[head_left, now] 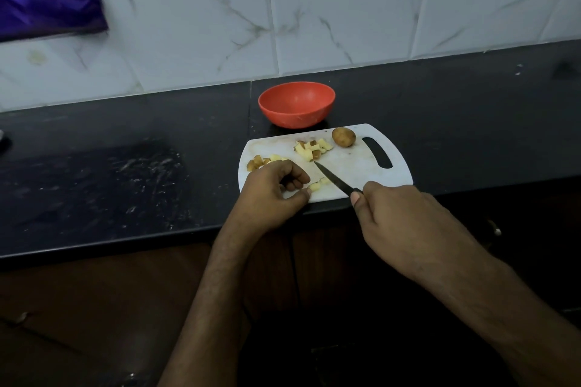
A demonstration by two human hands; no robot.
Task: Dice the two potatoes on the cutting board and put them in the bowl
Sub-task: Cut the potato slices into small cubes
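While the right hand [405,223] grips the knife [336,181], the left hand [270,195] pinches a small, slippery potato piece [315,187] just beside its fingertips.

The cutting board [361,163] lies on the counter [125,173]. Behind it stands the bowl [296,104]. On it: a whole potato [343,137] (far corner), diced pieces [312,149] mid-board, more pieces [262,161] at its left end.
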